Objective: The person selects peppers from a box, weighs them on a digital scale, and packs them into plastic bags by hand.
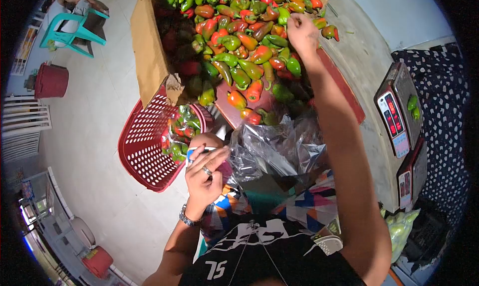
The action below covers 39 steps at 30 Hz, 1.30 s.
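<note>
A large heap of green, red and orange peppers spills from a cardboard box onto a dark red surface. My right hand reaches to the heap's right side, fingers curled down. A bright green pepper lies right beside its fingertips; whether they grip anything is hidden. My left hand is over my left knee, its fingers stretched out and holding nothing I can see. Clear plastic bags lie crumpled on my lap, just right of the left hand.
A red perforated basket with bagged peppers stands at the left. The cardboard flap rises beside the heap. Two digital scales stand at the right, one bearing green peppers. A teal chair and a dark red bucket are farther off.
</note>
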{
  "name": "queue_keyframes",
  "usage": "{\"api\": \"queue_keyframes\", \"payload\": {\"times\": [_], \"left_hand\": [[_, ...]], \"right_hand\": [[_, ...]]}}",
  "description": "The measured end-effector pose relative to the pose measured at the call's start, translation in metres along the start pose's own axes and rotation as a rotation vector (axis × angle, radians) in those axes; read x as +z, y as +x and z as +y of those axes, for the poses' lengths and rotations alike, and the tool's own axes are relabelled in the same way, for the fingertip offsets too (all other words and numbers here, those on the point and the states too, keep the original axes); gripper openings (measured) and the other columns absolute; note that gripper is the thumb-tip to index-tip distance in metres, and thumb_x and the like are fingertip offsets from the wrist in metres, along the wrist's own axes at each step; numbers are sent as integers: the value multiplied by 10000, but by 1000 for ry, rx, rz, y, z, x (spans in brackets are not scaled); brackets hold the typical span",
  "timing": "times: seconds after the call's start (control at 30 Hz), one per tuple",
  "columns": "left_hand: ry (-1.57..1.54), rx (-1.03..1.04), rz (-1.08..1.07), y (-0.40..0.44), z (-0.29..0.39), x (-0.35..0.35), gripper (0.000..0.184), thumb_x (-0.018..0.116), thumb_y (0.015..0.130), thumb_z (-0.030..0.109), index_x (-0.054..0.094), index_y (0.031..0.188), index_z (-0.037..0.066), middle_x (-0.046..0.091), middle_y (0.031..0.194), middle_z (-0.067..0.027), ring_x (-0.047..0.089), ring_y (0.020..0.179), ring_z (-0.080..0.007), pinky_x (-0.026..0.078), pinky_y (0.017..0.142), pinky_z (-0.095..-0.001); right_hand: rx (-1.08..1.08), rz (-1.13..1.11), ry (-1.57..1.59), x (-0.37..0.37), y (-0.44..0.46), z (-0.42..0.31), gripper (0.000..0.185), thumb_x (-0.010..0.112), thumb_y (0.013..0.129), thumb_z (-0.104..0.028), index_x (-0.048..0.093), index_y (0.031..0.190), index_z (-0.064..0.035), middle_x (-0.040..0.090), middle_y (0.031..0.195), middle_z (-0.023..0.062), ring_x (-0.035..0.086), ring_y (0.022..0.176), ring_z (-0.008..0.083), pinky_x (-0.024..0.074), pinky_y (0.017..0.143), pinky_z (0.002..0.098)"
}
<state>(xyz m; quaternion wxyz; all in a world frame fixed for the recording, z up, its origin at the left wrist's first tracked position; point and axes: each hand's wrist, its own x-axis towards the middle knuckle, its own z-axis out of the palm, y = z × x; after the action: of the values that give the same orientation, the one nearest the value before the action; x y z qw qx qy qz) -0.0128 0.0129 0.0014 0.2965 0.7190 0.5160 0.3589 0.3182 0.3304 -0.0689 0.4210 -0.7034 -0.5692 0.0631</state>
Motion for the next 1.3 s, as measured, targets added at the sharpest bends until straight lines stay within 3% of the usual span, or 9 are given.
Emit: {"api": "queue_keyframes", "payload": {"times": [0.23,0.47,0.5,0.63,0.9,1.07,1.13,1.17,1.3], "left_hand": [[-11,-26,41,2,-4,4,450,522,717,-69,770,1073,50,769,1137,-122,745,1004,-260,416,1121,-474],[-11,-60,42,8,-5,0,442,523,713,-80,777,1051,48,776,1115,-110,744,1027,-253,417,1120,-460],[-13,-59,35,9,-5,0,440,522,714,-80,777,1050,45,776,1113,-112,745,1024,-255,418,1119,-461],[-26,-53,46,8,-5,0,428,522,718,-80,774,1043,35,776,1104,-119,748,1008,-261,423,1114,-467],[-37,-27,58,6,-4,2,425,526,717,-84,771,1043,35,776,1099,-123,747,1007,-263,431,1106,-465],[-28,-29,49,7,-3,2,437,523,703,-88,771,1042,33,776,1099,-120,745,1024,-260,432,1106,-460],[-37,-30,57,7,-3,3,440,520,699,-88,772,1040,31,776,1099,-119,744,1029,-259,430,1108,-462],[-30,-36,54,7,-3,2,441,520,698,-87,773,1040,31,776,1099,-118,744,1029,-259,430,1108,-464],[-16,-59,52,6,-4,1,443,520,694,-87,775,1036,31,777,1098,-114,744,1025,-259,427,1111,-469]], "right_hand": [[-153,-371,-153,92,105,-1,704,570,977,-405,385,1564,-64,457,1556,228,437,1437,390,325,1212,432],[-40,-673,-175,101,134,-8,550,560,839,-313,673,1282,-9,655,1297,278,600,1268,421,466,1083,478],[-73,-680,-219,98,137,-8,415,583,841,-255,730,1127,8,747,1095,198,686,1139,356,508,1023,448],[413,-710,645,82,141,12,258,498,1016,-126,691,1116,13,715,1044,101,678,849,202,568,826,333],[700,-360,1254,19,146,25,506,590,1029,-478,613,1186,2,605,812,56,580,663,144,491,537,226],[199,-486,162,17,147,13,631,653,917,-605,685,1154,-21,687,856,124,686,862,254,562,740,380],[-99,-395,-402,20,145,1,669,712,857,-594,709,1211,-26,750,1096,207,714,1043,358,568,914,462],[13,-376,-411,22,142,-4,750,706,814,-636,691,1295,-61,699,1249,234,663,1176,401,499,1057,449],[61,-399,-472,20,131,0,615,713,831,-550,706,1300,-152,675,1286,246,648,1202,397,502,1062,454]]}}
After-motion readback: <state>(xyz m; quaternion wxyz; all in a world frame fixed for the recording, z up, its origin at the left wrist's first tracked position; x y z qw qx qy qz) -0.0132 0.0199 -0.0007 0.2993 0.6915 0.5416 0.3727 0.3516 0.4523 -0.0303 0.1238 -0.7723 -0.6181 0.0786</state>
